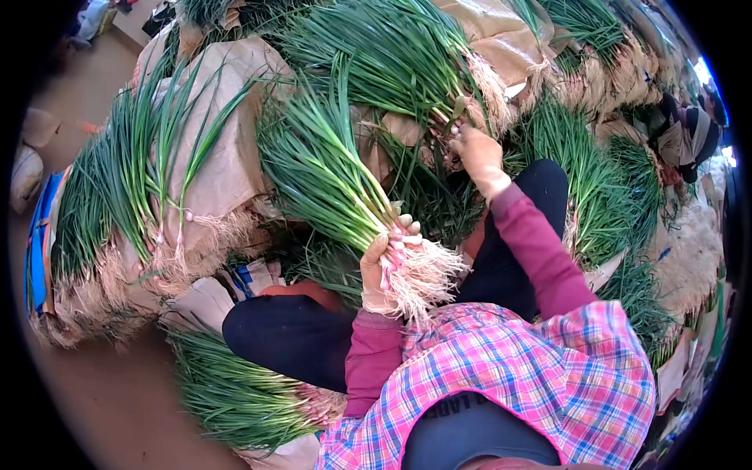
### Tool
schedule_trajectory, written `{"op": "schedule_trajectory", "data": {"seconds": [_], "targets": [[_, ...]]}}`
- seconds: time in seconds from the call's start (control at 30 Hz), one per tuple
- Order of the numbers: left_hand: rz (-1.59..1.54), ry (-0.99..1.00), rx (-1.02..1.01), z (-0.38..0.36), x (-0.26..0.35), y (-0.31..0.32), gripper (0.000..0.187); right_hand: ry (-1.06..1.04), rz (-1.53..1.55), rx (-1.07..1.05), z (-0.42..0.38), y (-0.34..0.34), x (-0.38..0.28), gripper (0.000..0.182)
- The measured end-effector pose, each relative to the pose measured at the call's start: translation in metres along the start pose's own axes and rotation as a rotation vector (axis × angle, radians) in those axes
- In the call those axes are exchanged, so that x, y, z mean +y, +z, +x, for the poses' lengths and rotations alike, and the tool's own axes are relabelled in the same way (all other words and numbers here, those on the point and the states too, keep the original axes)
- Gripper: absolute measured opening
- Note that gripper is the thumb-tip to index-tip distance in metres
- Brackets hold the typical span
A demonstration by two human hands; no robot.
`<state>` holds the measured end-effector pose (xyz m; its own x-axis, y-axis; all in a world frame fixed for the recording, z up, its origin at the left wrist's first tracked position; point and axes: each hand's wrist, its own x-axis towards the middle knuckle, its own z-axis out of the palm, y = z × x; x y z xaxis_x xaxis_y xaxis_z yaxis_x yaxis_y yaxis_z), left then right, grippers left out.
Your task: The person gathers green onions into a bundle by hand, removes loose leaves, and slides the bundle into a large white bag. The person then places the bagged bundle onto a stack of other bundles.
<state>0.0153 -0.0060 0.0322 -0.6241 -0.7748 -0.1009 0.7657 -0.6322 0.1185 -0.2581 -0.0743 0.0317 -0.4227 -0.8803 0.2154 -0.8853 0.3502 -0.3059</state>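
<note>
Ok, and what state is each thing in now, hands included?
Left hand: closed around the held bunch.
Held bunch: gripped near its bulbs, leaves and roots on, roots toward the body.
Right hand: at the upper pile's bulb end; grip unclear.
Upper pile: lying down, leaves fanned out.
Left pile: lying down, some stems spread apart.
Lower pile: lying down, partly hidden.

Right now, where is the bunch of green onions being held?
Near the middle of the head view, the bunch of green onions is in the left hand, its roots near the plaid garment, left of the right hand.
</note>
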Motion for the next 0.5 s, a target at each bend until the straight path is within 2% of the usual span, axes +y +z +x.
{"op": "schedule_trajectory", "data": {"seconds": [0.07,0.1,0.13,0.17,0.2,0.23,0.27,0.33,0.37,0.4,0.47,0.5], "targets": [[0.025,0.013,0.057,0.0,-0.003,0.012,0.062,-0.074,0.151,-0.073,-0.008,0.008,-0.004,0.023],[0.036,0.033,0.054,0.004,-0.004,0.015,0.062,-0.181,0.164,0.008,-0.025,0.009,-0.013,0.023],[0.04,0.063,0.061,0.005,-0.004,0.015,0.061,-0.276,0.225,-0.041,-0.046,-0.012,-0.031,0.021],[0.039,0.048,0.049,0.005,-0.001,0.004,0.061,-0.29,0.266,-0.121,-0.073,-0.024,-0.049,0.019],[0.045,0.039,0.075,0.005,0.0,-0.001,0.061,-0.367,0.052,-0.347,-0.096,-0.036,-0.063,0.017],[0.069,0.014,0.095,0.005,0.0,-0.003,0.059,-0.357,0.787,-0.331,-0.128,-0.011,-0.05,0.02],[0.096,-0.013,0.112,0.006,0.001,-0.004,0.058,-0.529,0.511,-0.596,-0.128,-0.03,-0.049,0.026],[0.129,-0.025,0.127,0.006,0.001,-0.01,0.052,-0.432,0.778,-0.618,-0.112,-0.02,-0.032,0.025],[0.141,-0.01,0.181,0.005,0.0,-0.012,0.052,0.015,1.019,-0.689,-0.099,-0.007,-0.026,0.025],[0.153,0.0,0.231,0.004,-0.002,-0.012,0.052,0.06,0.992,-0.555,-0.08,-0.005,-0.033,0.024],[0.115,-0.024,0.213,0.003,-0.003,-0.001,0.049,0.241,1.339,-0.663,-0.064,-0.016,-0.065,0.018],[0.107,-0.049,0.211,0.001,-0.002,-0.003,0.045,0.249,1.432,-0.716,-0.066,-0.001,-0.075,0.014]]}}
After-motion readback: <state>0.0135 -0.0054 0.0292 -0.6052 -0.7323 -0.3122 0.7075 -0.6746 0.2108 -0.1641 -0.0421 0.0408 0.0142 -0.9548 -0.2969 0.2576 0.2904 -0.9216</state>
